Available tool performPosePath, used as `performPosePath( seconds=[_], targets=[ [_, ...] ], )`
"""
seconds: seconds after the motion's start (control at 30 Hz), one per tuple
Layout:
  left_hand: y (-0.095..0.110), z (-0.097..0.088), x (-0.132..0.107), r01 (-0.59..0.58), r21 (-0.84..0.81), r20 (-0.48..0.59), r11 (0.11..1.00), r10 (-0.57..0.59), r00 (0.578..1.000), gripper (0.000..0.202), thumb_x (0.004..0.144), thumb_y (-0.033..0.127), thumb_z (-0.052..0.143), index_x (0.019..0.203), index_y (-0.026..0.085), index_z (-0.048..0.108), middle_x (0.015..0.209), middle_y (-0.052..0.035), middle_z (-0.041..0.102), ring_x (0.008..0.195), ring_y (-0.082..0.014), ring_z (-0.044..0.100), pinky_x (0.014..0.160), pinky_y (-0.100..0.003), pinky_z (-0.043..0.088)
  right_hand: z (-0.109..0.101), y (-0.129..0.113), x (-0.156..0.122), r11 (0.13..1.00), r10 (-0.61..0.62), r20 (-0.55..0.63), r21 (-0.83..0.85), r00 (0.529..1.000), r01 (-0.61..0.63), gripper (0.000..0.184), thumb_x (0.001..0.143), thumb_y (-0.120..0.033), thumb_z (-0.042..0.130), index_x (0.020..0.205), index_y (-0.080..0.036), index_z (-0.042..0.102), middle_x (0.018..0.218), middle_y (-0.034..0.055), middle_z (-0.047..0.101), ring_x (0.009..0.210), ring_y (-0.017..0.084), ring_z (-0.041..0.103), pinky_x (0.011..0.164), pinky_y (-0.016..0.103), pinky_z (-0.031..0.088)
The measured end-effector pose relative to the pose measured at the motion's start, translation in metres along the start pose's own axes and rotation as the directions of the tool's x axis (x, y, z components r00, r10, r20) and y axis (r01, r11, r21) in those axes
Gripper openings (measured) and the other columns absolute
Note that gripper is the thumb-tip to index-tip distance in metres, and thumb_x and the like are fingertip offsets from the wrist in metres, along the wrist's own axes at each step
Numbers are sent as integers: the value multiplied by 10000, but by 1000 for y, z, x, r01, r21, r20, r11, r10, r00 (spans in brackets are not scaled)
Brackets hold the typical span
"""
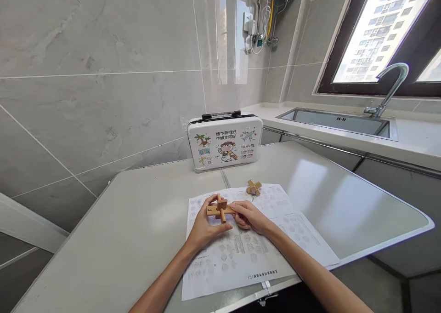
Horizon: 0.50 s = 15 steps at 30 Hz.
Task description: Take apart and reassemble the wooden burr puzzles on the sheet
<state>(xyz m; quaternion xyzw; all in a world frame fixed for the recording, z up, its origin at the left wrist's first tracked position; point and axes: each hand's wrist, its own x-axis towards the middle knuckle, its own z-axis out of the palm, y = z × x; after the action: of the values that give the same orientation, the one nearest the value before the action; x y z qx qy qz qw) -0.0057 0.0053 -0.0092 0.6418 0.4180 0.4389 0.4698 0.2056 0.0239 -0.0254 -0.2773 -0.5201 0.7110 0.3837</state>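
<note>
A wooden interlocking puzzle [220, 209] is held between my two hands just above a printed sheet. It has a flat bar lying crosswise, with a round rod and a small block passing through it. My left hand [204, 225] grips it from the left, with fingers behind and the thumb below. On the other side, my right hand [248, 215] pinches the right end of the flat bar. A second wooden burr puzzle [254, 187], star-shaped, rests on the sheet beyond my right hand. Under both hands lies the paper sheet [237, 278] with small diagrams.
A white case [225, 143] with cartoon prints stands upright at the back of the folding table [138, 221], near the tiled wall. To the right, a counter holds a sink [339, 122] and a curved faucet [392, 88]. The table's front edge has a metal latch [267, 297].
</note>
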Motion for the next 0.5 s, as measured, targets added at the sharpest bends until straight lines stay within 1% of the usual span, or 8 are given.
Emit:
performPosePath(
  seconds=[0.13, 0.23, 0.3, 0.4, 0.5],
  targets=[
    [7, 1, -1, 2, 21, 5, 1000, -2, 1000, 945, 594, 324, 990, 1420, 295, 532, 1482, -118, 581, 1363, -342, 544, 1190, -553, 377, 0, 3, -1, 999, 10, -18, 33, 1000, -9, 417, 931, -579, 679, 838, -189, 568, 465, -108, 414, 350, 46, 267, 347, 189, 149],
    [10, 0, -3, -10, -1, 57, 1000, 10, 998, 931, 590, 314, 988, 1405, 300, 539, 1467, -107, 593, 1333, -328, 567, 1146, -519, 439, 0, 4, -1, 999, 22, -10, 42, 1000, -21, 411, 936, -582, 676, 884, -185, 584, 460, -118, 404, 330, 46, 262, 325, 184, 145],
    [12, 0, -3, -23, -1, 84, 1000, 23, 996, 920, 586, 309, 988, 1395, 302, 549, 1458, -101, 602, 1317, -322, 579, 1128, -500, 457, 0, 6, -1, 999, 21, -3, 44, 1000, -21, 410, 936, -582, 679, 883, -189, 576, 457, -122, 404, 317, 44, 261, 313, 181, 144],
    [11, 2, -3, -27, 23, 61, 999, 25, 998, 959, 552, 311, 1004, 1396, 293, 548, 1462, -113, 601, 1309, -329, 581, 1144, -509, 430, 2, 7, 0, 999, 5, -8, 47, 1000, -5, 424, 936, -585, 682, 831, -201, 538, 462, -121, 411, 307, 37, 266, 308, 174, 149],
    [9, 3, -3, -21, 35, 18, 999, 20, 1000, 995, 541, 310, 1011, 1413, 287, 532, 1502, -130, 565, 1351, -346, 548, 1172, -524, 386, 4, 7, 0, 999, -10, -17, 38, 1000, 11, 428, 942, -597, 670, 852, -195, 554, 469, -118, 422, 306, 38, 284, 311, 171, 172]
  ],
)
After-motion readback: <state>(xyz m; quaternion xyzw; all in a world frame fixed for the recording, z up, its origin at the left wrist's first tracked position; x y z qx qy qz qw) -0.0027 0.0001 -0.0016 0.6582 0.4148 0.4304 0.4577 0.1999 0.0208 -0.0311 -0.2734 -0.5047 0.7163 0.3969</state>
